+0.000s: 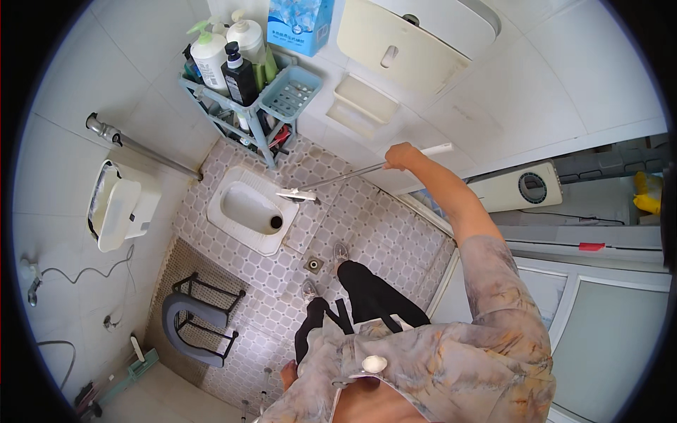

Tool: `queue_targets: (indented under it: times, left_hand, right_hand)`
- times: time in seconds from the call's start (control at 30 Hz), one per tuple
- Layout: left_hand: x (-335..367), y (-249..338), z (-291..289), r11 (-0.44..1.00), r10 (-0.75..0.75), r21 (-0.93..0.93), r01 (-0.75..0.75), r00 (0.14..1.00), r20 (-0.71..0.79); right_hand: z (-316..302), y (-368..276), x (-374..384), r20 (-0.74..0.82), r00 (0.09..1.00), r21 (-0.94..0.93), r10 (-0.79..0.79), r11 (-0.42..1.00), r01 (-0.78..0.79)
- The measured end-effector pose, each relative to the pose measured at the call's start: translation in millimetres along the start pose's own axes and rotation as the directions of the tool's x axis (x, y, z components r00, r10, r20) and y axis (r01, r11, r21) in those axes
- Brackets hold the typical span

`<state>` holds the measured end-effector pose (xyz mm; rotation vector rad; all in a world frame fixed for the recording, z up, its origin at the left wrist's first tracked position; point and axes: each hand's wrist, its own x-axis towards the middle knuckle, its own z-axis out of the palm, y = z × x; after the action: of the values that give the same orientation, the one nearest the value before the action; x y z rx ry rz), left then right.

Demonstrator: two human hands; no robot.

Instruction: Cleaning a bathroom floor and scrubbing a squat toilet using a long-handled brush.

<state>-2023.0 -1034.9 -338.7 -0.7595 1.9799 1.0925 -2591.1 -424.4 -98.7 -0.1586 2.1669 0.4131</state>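
Note:
My right hand is closed around the pole of a long-handled cleaning tool, just below its white grip end. The tool's narrow white head is at the right rim of the white squat toilet; whether it touches the rim or hangs just above, I cannot tell. A dark drain hole shows in the toilet's bowl. Only a small part of my left hand appears, low beside my patterned shirt. Its fingers are mostly hidden, and I cannot make out anything in it.
A blue-grey rack with pump bottles stands in the corner behind the toilet. A grey commode chair frame stands on a brown mat at left. A bin hangs on the left wall. The floor drain lies near my feet.

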Motion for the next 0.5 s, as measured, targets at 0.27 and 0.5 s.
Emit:
queue_targets:
  times: [0.27,0.5]
  left_hand:
    - [-35,12,25,0.990,-0.135,0.038,0.135,0.991,-0.014]
    - [-60,56,24,0.986,-0.142,0.090,0.140,0.990,0.016]
  right_hand:
    - [15,41,31,-0.244,0.965,-0.116,0.096,0.985,-0.127]
    - [29,19,43,-0.358,0.902,-0.123,0.242,0.945,-0.303]
